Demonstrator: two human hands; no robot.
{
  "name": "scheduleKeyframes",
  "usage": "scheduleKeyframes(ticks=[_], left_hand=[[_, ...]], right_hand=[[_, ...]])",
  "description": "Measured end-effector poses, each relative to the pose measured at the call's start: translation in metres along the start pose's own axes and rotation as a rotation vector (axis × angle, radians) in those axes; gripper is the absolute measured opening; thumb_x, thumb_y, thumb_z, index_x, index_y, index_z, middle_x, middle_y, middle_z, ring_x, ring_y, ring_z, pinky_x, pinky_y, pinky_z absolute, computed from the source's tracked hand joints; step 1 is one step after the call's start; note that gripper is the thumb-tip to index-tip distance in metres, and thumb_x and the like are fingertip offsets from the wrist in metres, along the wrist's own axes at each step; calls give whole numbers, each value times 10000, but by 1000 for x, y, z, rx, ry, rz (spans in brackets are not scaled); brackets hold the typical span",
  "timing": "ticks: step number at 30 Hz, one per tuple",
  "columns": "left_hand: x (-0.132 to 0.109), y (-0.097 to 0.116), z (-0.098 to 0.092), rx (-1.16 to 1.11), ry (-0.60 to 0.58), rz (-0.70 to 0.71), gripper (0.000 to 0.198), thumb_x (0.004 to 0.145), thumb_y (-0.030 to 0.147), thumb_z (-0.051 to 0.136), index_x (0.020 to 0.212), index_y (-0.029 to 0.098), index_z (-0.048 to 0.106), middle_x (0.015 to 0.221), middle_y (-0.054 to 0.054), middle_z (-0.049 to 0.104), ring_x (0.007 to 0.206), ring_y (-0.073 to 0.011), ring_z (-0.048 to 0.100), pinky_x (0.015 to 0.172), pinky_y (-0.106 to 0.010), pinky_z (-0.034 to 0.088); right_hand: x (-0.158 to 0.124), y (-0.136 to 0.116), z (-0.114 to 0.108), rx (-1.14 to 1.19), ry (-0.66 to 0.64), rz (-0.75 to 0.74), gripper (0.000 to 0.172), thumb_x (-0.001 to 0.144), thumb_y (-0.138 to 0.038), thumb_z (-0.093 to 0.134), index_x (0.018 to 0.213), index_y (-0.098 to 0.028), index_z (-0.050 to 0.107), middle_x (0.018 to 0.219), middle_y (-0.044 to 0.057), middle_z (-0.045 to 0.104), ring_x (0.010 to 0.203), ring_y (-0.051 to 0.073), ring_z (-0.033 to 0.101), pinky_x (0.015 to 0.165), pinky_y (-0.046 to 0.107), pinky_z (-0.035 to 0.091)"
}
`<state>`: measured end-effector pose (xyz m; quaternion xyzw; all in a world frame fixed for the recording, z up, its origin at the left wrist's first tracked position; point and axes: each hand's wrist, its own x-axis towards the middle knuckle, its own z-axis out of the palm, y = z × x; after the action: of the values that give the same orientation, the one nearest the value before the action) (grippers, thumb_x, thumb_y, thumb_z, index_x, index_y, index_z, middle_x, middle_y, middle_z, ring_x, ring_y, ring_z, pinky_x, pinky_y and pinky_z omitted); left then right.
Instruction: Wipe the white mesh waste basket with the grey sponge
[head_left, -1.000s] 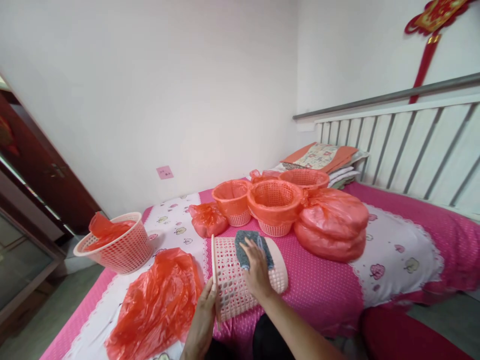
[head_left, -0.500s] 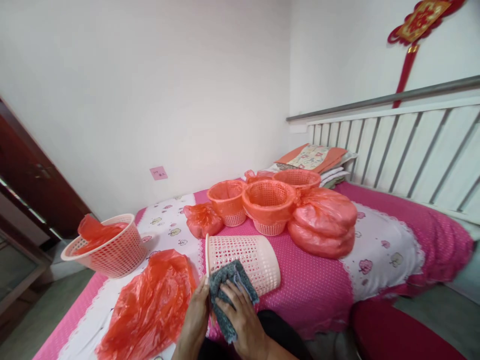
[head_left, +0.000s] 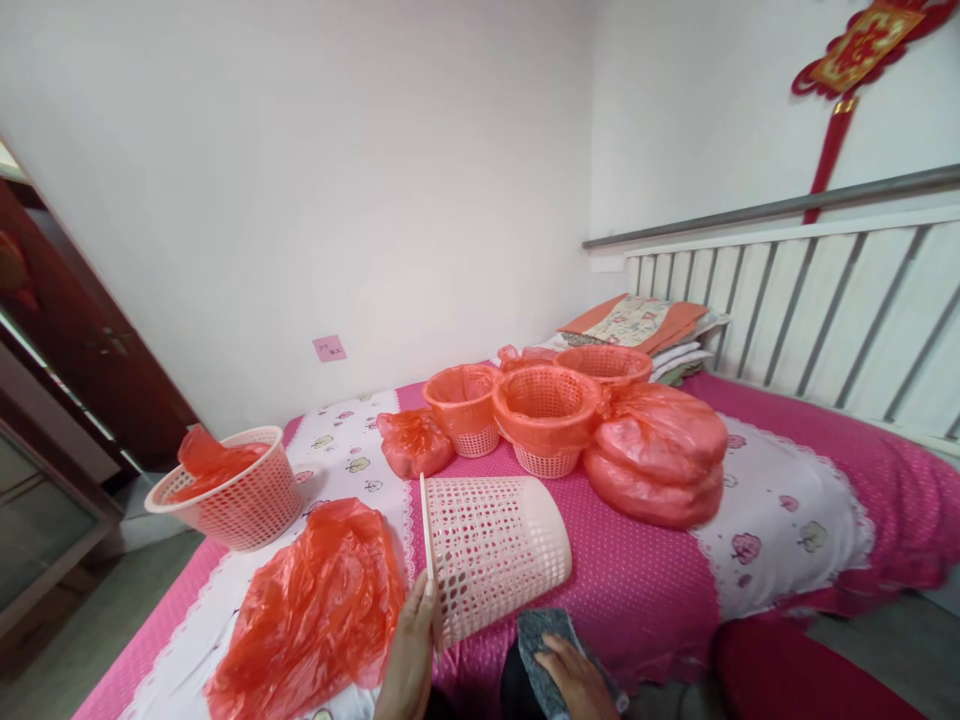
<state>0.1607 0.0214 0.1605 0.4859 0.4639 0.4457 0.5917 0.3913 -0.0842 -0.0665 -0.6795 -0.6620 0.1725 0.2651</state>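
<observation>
A pale pink mesh basket lies on its side on the pink bedspread, its open rim facing left. My left hand grips that rim from below, thumb against the edge. My right hand is low at the bottom of the view, resting on a grey-blue cloth just below the basket and apart from it. A loose orange plastic bag lies left of the basket.
An upright basket with an orange bag inside stands at the bed's left corner. Several bag-lined baskets and stuffed orange bags crowd the middle. Folded bedding lies by the slatted headboard. A dark wooden door is at left.
My right hand has slid the cloth down off the basket's side to below it, near my lap. My left hand has kept its hold on the rim.
</observation>
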Motion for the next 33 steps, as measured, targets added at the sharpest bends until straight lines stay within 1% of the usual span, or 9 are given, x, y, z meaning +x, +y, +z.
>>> scheduleKeyframes(ticks=[6, 10, 14, 17, 21, 25, 28, 30, 33], left_hand=[[-10, -12, -7, 40, 39, -63, 744, 786, 676, 778, 1379, 236, 690, 1626, -132, 614, 1601, -357, 450, 1378, -537, 300], [6, 9, 7, -76, -40, -33, 828, 688, 708, 854, 1297, 169, 696, 1453, -203, 739, 1318, -407, 713, 1228, -595, 499], [20, 36, 27, -47, -158, -37, 599, 783, 677, 789, 1088, 165, 734, 1142, -162, 856, 1136, -371, 789, 1141, -583, 554], [18, 40, 34, -82, -187, -52, 552, 822, 638, 768, 1156, 201, 732, 1151, -134, 861, 1169, -352, 781, 1116, -548, 576], [12, 22, 30, -112, -186, -1, 616, 820, 664, 772, 1218, 195, 734, 1265, -154, 833, 1277, -366, 738, 1126, -531, 582], [11, 2, 27, -78, -215, -43, 701, 773, 692, 808, 1252, 187, 719, 1338, -184, 799, 1306, -381, 721, 1184, -562, 535], [11, 2, 27, -21, -188, -9, 688, 770, 727, 787, 1184, 180, 740, 1317, -192, 804, 1280, -393, 729, 1174, -580, 530], [11, 7, 27, -2, -164, 37, 669, 765, 714, 800, 1170, 184, 747, 1324, -184, 803, 1286, -396, 723, 1175, -581, 529], [12, 11, 23, -11, -178, 53, 616, 809, 660, 790, 1249, 231, 746, 1406, -143, 777, 1378, -372, 674, 1230, -560, 493]], right_hand=[[1, 10, 28, 58, 5, 87, 734, 894, -79, 455, 1599, -269, 533, 1661, 104, 511, 1538, 295, 495, 1270, 510, 446], [4, 13, 30, 70, -19, 110, 731, 919, -50, 380, 1599, -272, 531, 1673, 85, 495, 1556, 286, 469, 1289, 528, 414], [4, 11, 33, 53, -25, 127, 733, 909, -40, 404, 1568, -311, 573, 1658, 74, 516, 1545, 305, 485, 1277, 544, 427], [2, 13, 37, 67, 64, 142, 730, 887, -18, 401, 1542, -264, 608, 1623, 92, 565, 1517, 280, 525, 1268, 472, 447], [-2, 21, 37, 100, 168, 138, 887, 720, -3, 517, 1592, -167, 534, 1651, 135, 531, 1544, 277, 490, 1291, 426, 411], [-3, 23, 27, 208, 154, 90, 936, 589, -92, 578, 1524, -135, 607, 1616, 157, 567, 1520, 323, 517, 1296, 471, 402], [-5, 22, 10, 465, 256, 121, 693, 721, -262, 604, 1401, -188, 717, 1475, 132, 698, 1402, 328, 638, 1228, 469, 490], [-9, 26, -7, 663, 349, 273, 549, 821, -465, 600, 1260, -196, 790, 1317, 134, 786, 1258, 350, 732, 1124, 470, 581], [-16, 44, -44, 813, 538, 565, 584, 777, -678, 644, 1017, -180, 834, 1111, 175, 836, 1078, 405, 795, 972, 515, 659]])
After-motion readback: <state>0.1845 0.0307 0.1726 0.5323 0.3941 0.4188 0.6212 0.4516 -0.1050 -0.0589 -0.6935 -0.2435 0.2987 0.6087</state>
